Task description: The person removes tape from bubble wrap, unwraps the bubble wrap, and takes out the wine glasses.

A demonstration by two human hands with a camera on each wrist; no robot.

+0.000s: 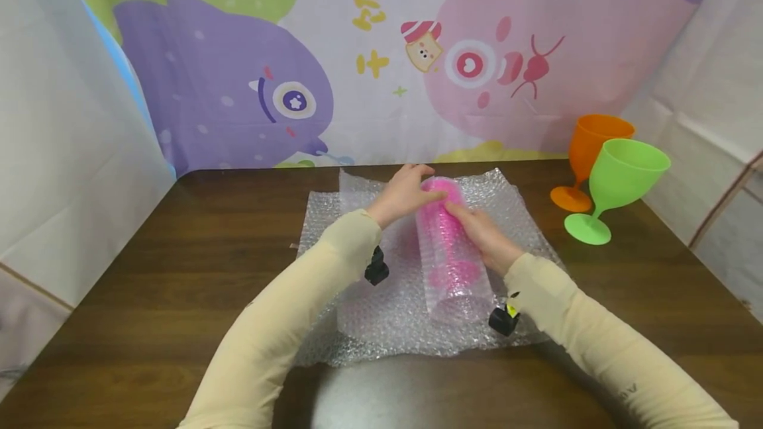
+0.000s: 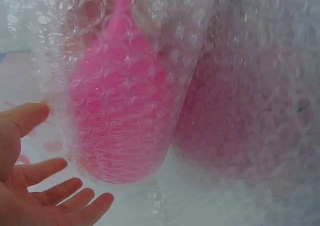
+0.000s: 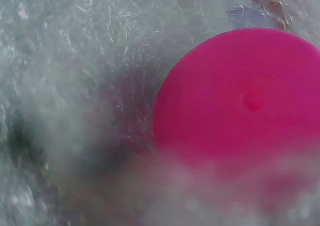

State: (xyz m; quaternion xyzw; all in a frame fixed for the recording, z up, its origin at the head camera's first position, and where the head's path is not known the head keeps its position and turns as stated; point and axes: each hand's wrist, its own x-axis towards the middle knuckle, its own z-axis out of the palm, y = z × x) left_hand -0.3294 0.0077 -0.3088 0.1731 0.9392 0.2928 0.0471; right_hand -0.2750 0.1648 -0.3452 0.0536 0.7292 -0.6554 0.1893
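A pink goblet point(image 1: 451, 224) lies rolled in a tube of clear bubble wrap point(image 1: 459, 313), its rim end away from me. The goblet's bowl point(image 2: 120, 116) shows through the bubbles in the left wrist view. In the right wrist view its round foot point(image 3: 240, 101) faces the camera inside the wrap's end. My left hand point(image 1: 404, 194) is at the far end by the bowl, fingers spread and thumb beside the wrap. My right hand point(image 1: 484, 236) holds the roll from the right, thumb laid over it; its other fingers are hidden.
Under the roll, a flat bubble wrap sheet point(image 1: 381, 323) covers the middle of the brown wooden table point(image 1: 197, 270). An orange goblet point(image 1: 596, 144) and a light green goblet point(image 1: 622, 181) stand upright at the back right. A cartoon-printed curtain point(image 1: 369, 111) hangs behind.
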